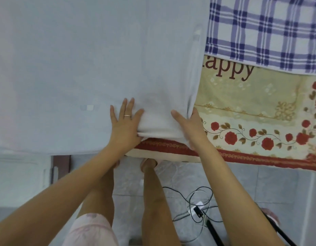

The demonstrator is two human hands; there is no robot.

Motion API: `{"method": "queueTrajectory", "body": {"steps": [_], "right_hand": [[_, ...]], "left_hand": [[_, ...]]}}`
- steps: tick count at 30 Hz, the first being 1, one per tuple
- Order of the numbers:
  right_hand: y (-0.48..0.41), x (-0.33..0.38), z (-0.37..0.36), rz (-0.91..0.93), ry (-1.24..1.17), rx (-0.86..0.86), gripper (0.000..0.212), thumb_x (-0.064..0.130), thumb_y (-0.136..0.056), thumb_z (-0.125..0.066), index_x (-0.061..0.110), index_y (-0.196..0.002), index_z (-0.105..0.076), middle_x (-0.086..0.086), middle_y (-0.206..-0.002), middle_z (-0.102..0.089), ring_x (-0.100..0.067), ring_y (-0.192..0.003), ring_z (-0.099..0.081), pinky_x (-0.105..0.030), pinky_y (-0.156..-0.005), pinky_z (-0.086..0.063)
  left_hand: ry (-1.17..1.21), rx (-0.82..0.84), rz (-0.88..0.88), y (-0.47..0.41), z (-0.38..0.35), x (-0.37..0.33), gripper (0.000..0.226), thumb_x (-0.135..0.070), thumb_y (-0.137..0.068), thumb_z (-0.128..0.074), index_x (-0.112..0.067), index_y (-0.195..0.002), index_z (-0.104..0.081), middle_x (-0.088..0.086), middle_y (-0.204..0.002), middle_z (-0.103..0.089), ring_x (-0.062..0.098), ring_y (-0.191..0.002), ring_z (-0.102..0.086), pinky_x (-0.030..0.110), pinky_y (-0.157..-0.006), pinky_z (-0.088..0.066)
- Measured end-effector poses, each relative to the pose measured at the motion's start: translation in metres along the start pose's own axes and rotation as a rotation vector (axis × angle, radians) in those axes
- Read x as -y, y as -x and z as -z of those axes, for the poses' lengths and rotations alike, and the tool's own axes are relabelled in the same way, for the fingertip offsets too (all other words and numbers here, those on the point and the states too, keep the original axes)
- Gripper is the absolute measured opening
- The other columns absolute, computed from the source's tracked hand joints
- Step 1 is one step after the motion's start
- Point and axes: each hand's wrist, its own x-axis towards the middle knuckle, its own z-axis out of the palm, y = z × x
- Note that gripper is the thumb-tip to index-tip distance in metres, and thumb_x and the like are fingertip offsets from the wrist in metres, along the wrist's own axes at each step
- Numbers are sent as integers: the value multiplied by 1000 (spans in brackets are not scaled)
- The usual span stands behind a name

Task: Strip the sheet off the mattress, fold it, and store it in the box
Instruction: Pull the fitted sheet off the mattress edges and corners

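Observation:
A pale white sheet [93, 64] lies spread over the left and middle of the mattress [251, 107], whose floral cover with red roses shows at the right. The sheet's near right corner is doubled over at the mattress edge. My left hand [126, 121] lies flat on that corner with straight, spread fingers and a ring on one finger. My right hand [189, 123] holds the sheet's right edge, thumb on top and fingers hidden under the fabric. No box is in view.
A blue and white checked cloth [267, 31] lies on the mattress at the top right. Below the bed edge are my legs, a grey tiled floor [285, 185], tangled cables with a power strip [198, 210], and dark rods at the lower right.

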Motion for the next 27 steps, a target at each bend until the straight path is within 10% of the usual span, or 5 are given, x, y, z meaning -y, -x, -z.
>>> {"method": "queueTrajectory", "body": {"steps": [6,9,13,17,27], "right_hand": [[34,24,-7,364,773,65,113,56,-71,-73,51,-143,14,-9,-149,-29,-21,-107,-57,-25,-80,-44],[43,35,-17,364,1337,136,121,76,-59,-66,42,-148,8,-19,-148,-20,-28,-96,-60,-31,-70,-47],[44,48,-12,373,1558,31,56,22,-92,-56,17,-143,-34,-16,-133,-38,-25,-74,-55,-30,-58,-37],[58,64,-5,616,1489,-18,13,-8,-72,-63,1,-82,-64,-20,-107,-55,-16,-43,-27,-20,-39,-16],[96,112,8,709,1740,50,22,-1,-84,-49,7,-93,-68,1,-157,-20,-24,-111,-44,-29,-50,-26]], "left_hand": [[113,68,92,-5,41,13,36,1,-73,-57,-4,-109,-60,16,-101,-62,35,-94,-60,46,-83,-46],[65,108,140,-16,68,13,30,-1,-81,-52,-3,-110,-54,15,-97,-59,33,-91,-56,37,-64,-37],[74,221,60,-24,103,13,32,-22,-86,-59,-8,-110,-45,6,-83,-57,28,-77,-57,35,-63,-41],[11,288,12,-21,130,9,56,-20,-85,-60,-12,-133,-32,-2,-72,-46,24,-67,-51,32,-61,-42],[-191,407,-77,-7,186,-9,71,-4,-91,-44,-12,-151,-6,10,-107,-61,26,-92,-59,30,-66,-40]]}}
